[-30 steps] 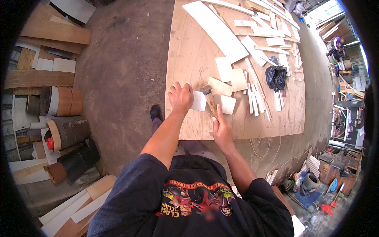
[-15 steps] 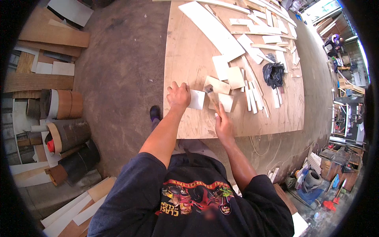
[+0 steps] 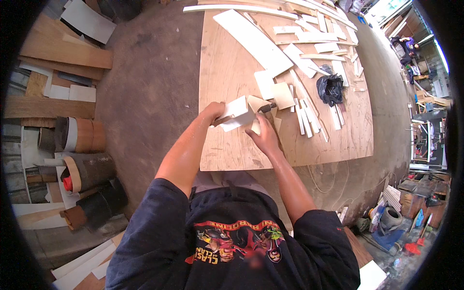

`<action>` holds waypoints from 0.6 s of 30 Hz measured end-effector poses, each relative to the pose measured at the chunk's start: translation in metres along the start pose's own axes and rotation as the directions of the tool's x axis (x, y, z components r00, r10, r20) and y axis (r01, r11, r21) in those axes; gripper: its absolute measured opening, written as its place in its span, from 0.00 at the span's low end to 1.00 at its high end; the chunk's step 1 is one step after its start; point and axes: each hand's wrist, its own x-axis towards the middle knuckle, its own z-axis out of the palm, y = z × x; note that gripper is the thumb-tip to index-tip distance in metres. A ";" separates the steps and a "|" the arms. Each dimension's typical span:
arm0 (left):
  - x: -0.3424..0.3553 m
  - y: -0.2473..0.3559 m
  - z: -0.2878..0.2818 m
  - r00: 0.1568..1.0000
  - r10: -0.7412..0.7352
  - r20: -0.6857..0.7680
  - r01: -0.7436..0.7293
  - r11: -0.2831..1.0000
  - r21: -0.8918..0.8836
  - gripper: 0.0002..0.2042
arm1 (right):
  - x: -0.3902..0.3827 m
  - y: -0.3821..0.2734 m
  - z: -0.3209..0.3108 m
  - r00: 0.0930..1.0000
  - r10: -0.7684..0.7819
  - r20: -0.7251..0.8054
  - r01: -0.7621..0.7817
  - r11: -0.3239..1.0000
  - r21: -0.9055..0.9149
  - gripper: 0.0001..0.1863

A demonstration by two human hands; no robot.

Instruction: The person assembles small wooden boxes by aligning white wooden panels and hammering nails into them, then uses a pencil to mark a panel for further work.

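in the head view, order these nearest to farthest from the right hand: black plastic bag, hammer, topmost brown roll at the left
1. Hammer: its head is just beyond the right hand.
2. Black plastic bag: farther off to the right, on the table.
3. Topmost brown roll: far left, across the floor.

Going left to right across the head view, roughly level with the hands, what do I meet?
Brown-and-white rolled sheet, left hand, white flat-sided board piece, right hand, crumpled black plastic bag.
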 end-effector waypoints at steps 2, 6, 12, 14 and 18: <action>-0.023 0.019 -0.014 0.990 0.006 0.140 -0.002 1.000 -0.025 0.20 | 0.013 -0.013 0.001 0.964 0.262 0.041 -0.261 0.911 0.319 0.26; -0.040 0.026 -0.047 0.946 0.047 0.321 -0.035 0.998 -0.043 0.14 | 0.041 -0.030 -0.012 0.943 0.331 -0.012 -0.313 0.901 0.301 0.21; -0.069 0.031 -0.067 0.940 0.015 0.341 0.000 0.999 -0.046 0.13 | 0.055 -0.041 -0.045 0.928 0.368 0.061 -0.364 0.860 0.356 0.19; -0.074 0.028 -0.073 0.914 0.037 0.404 -0.019 0.999 -0.048 0.13 | 0.056 -0.049 -0.055 0.948 0.307 0.077 -0.316 0.903 0.290 0.20; -0.087 0.030 -0.064 0.884 0.075 0.461 -0.060 0.997 -0.047 0.12 | 0.054 -0.072 -0.066 0.895 0.401 0.196 -0.444 0.761 0.473 0.23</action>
